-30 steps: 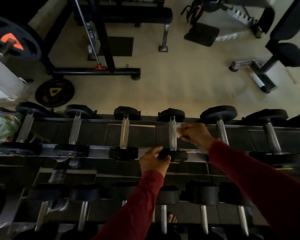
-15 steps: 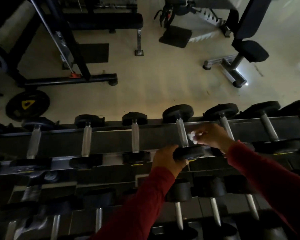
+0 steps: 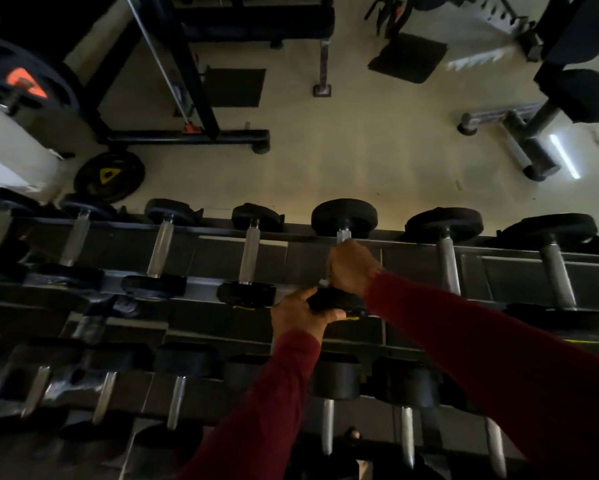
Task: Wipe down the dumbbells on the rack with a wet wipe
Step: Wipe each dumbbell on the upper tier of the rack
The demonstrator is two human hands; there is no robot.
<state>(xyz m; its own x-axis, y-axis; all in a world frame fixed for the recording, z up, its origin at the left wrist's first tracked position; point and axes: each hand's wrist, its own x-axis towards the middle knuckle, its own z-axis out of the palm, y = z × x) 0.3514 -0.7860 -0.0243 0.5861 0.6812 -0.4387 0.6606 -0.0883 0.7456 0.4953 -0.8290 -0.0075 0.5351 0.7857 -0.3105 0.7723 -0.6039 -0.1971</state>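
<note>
On the top rack [image 3: 412,261], right hand [image 3: 351,270] wraps the dumbbell [image 3: 343,220] handle; left hand [image 3: 300,315] grips its near head

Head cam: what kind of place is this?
A gym, most likely: a tiered rack of dumbbells, weight plates on the floor, and benches beyond.

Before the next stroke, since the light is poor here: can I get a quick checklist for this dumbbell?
1. Left hand steadies the near head of the dumbbell: ok.
2. Right hand wrapped around the handle: ok.
3. Wet wipe in the right grip: only a white scrap shows, ok.
4. Dumbbell seated on the rack: ok.
5. Handle already clean: cannot tell, hand covers it.
6. Far head wiped: cannot tell.
</note>
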